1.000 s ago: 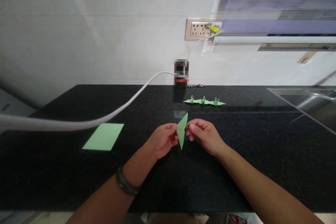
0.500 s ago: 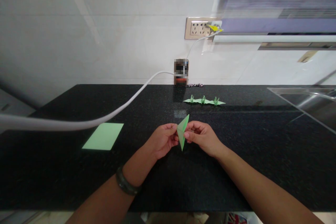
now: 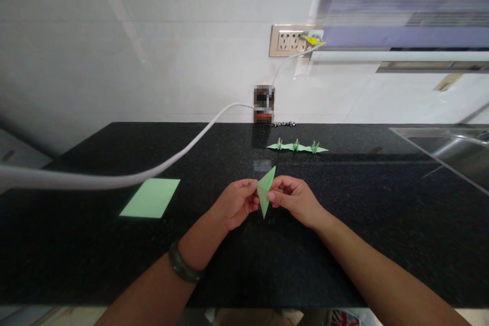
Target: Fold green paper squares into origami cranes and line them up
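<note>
A folded piece of light green paper (image 3: 265, 191), diamond-like in outline, is held between both hands above the black counter. Its left edge is pinched by my left hand (image 3: 241, 202), thumb on top. On the opposite side, the thumb and fingers of my right hand (image 3: 294, 198) grip the right edge. The fingertips behind the paper are partly hidden. Farther back stand three folded green paper cranes (image 3: 296, 146), side by side in a row with wings touching or nearly so. A flat stack or sheet of green paper (image 3: 153, 198) lies left of my left hand.
A white cable (image 3: 183, 153) arcs across the left side to a pixelated upright object (image 3: 264, 104) against the wall. A beaded string (image 3: 283, 124) lies beside it. The steel sink (image 3: 454, 147) is at the right, and a wall socket (image 3: 292, 41) is above the counter (image 3: 214, 275).
Almost nothing differs. The folded paper has shifted very slightly in my fingers, and both hands keep their grip.
</note>
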